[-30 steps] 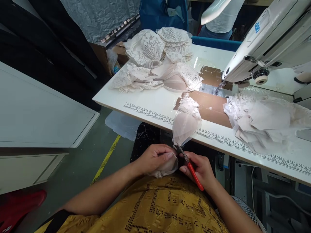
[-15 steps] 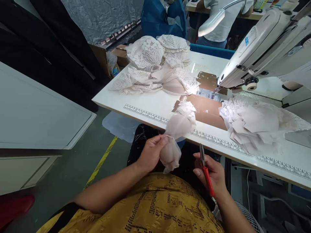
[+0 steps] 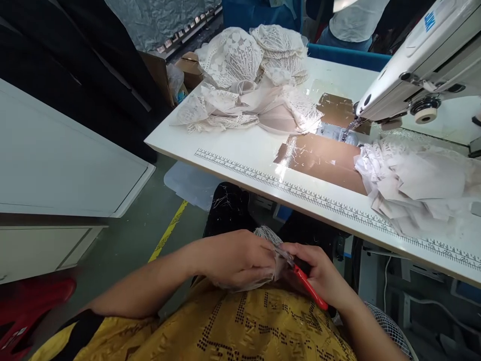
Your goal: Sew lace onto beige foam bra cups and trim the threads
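Just over the lap, my left hand (image 3: 244,258) is closed on a piece of sheer pale lace fabric (image 3: 278,264), most of it hidden under the fingers. My right hand (image 3: 323,273) grips red-handled scissors (image 3: 308,287). The blades lie against the fabric beside my left fingertips; whether they are cutting through it I cannot tell. On the table sits a heap of white lace pieces (image 3: 231,57), with a lace-edged cup piece (image 3: 276,118) in front of it. A second stack of pale sheer pieces (image 3: 417,185) rests at the right.
A sewing machine (image 3: 409,65) stands at the right of the white table (image 3: 233,153), which has a ruler strip (image 3: 319,198) along its front edge. Brown tape (image 3: 323,160) covers part of the tabletop. Another person (image 3: 356,22) is behind it. A red object (image 3: 33,311) stands lower left.
My left hand has drawn the fabric off the table edge down to the lap. The scissors have moved left and now meet the fabric. The view has shifted slightly.
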A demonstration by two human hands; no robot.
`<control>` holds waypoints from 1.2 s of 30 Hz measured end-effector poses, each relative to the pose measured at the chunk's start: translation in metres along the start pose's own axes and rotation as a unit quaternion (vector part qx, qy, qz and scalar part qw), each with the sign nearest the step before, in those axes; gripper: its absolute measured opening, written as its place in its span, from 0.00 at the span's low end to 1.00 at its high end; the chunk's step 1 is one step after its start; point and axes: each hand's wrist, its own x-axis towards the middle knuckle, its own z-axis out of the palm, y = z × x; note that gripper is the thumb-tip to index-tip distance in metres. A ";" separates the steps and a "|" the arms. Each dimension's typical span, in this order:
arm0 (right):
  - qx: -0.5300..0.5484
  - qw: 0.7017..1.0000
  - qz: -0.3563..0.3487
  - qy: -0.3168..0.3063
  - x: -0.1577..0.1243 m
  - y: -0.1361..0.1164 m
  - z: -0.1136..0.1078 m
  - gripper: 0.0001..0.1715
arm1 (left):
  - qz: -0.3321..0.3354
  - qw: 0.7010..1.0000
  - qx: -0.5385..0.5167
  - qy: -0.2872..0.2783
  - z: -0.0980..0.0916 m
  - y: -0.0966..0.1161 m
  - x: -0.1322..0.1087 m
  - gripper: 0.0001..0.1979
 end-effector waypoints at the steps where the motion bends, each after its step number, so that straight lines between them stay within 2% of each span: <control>1: 0.004 1.000 0.014 0.016 -0.002 0.005 0.002 0.13 | -0.001 1.000 -0.008 0.017 0.003 -0.004 0.000 0.11; 6: -0.006 0.980 0.035 0.195 -0.004 0.018 0.014 0.12 | -0.013 0.985 -0.059 0.162 0.026 -0.024 -0.001 0.11; 10: 0.019 0.978 0.014 0.207 0.006 0.017 0.026 0.15 | 0.004 0.956 -0.092 0.278 0.044 -0.038 0.006 0.11; 13: 0.057 0.979 0.018 0.194 0.011 0.017 0.030 0.20 | 0.023 0.944 -0.093 0.315 0.048 -0.046 0.011 0.11; 16: 0.077 0.982 0.041 0.169 0.008 0.022 0.022 0.24 | 0.024 0.946 -0.093 0.311 0.043 -0.052 0.011 0.10; 20: 0.000 0.989 0.042 0.140 -0.010 0.035 -0.002 0.29 | 0.017 0.956 -0.083 0.280 0.030 -0.060 0.004 0.10; 24: -0.036 0.993 0.099 0.059 -0.029 0.040 -0.017 0.32 | 0.025 0.969 -0.093 0.227 0.019 -0.065 -0.002 0.10; 28: -0.027 0.988 0.152 0.003 -0.031 0.036 -0.015 0.30 | 0.025 0.976 -0.087 0.197 0.016 -0.064 -0.003 0.10; 36: -0.044 0.992 0.115 -0.009 -0.014 0.027 -0.010 0.29 | 0.036 0.982 -0.049 0.178 0.017 -0.061 -0.001 0.10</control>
